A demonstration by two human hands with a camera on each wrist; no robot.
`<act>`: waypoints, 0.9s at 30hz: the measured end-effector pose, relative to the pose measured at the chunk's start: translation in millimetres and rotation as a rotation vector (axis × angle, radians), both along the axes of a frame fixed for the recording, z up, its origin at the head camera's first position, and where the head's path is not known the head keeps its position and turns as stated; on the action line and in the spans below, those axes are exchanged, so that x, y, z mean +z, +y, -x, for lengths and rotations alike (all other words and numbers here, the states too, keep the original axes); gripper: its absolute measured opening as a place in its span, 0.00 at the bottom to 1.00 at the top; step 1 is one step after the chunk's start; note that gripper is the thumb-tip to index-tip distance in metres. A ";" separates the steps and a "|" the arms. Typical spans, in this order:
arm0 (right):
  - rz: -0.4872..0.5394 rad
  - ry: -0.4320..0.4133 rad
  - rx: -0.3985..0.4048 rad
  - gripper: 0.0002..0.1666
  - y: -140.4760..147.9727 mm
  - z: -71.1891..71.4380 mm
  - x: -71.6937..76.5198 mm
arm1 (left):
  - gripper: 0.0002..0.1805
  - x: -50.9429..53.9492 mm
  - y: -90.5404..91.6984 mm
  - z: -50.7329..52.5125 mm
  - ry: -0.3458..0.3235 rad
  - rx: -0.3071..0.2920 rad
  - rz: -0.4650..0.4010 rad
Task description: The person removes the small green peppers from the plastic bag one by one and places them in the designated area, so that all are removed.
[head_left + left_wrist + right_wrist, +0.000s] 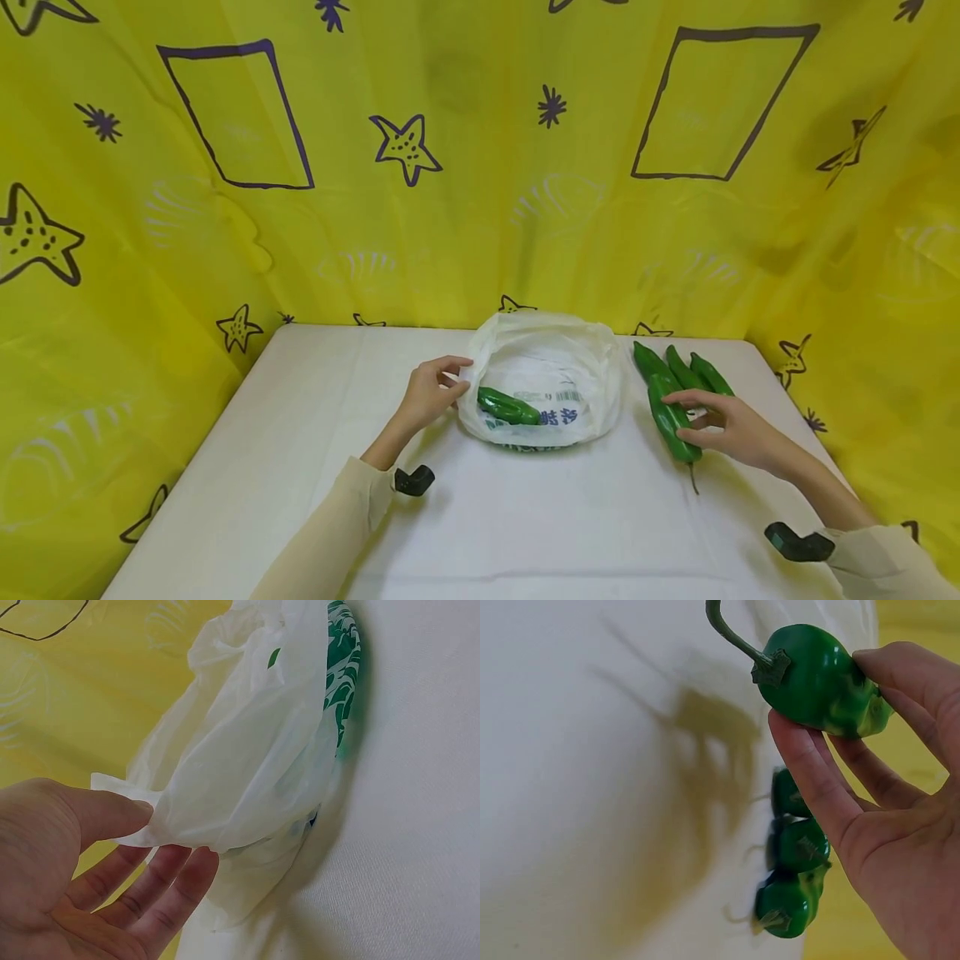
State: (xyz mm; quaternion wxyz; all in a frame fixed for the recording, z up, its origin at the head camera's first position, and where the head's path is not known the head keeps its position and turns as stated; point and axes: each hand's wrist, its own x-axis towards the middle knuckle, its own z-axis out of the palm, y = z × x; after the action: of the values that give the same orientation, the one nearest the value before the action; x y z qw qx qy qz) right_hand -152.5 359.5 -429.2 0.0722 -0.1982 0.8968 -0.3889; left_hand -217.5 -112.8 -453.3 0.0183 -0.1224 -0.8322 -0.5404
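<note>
A white plastic bag (611, 375) stands with its mouth wide on the white table, and one green pepper (508, 407) lies inside. My left hand (433, 390) pinches the left edge of the bag's mouth between thumb and fingers; the left wrist view shows that hand (112, 862) on the thin plastic. To the right of the bag, my right hand (723, 425) holds another green pepper (671, 421) between thumb and fingers. In the right wrist view this pepper (802, 675) is raised above the table, stem outward. Three more peppers (799, 844) lie side by side beyond it.
The white tablecloth (577, 533) covers the table. A yellow curtain (480, 225) with starfish drawings hangs behind the table and at both sides. Each wrist wears a dark device (798, 543).
</note>
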 end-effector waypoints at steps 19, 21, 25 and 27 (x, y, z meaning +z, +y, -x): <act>0.084 -0.191 -0.006 0.27 26.6 -21.2 -22.3 | 0.19 -0.8 0.6 -0.1 -0.001 0.002 0.003; 0.087 -0.217 -0.012 0.28 27.1 -22.0 -22.7 | 0.19 -0.9 0.8 -0.2 0.000 0.000 0.001; 0.088 -0.243 -0.015 0.28 27.6 -23.2 -22.3 | 0.19 -1.1 1.2 -0.9 -0.002 0.000 0.000; 0.081 -0.246 -0.019 0.28 27.7 -23.9 -22.1 | 0.19 -1.1 1.3 -1.3 -0.003 -0.002 -0.002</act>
State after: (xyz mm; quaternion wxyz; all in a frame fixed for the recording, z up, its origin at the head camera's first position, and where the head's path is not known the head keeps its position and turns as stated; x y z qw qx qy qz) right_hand -128.6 387.2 -451.3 0.1699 -0.1433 0.8666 -0.4468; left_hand -216.2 -111.5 -454.4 0.0167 -0.1223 -0.8317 -0.5413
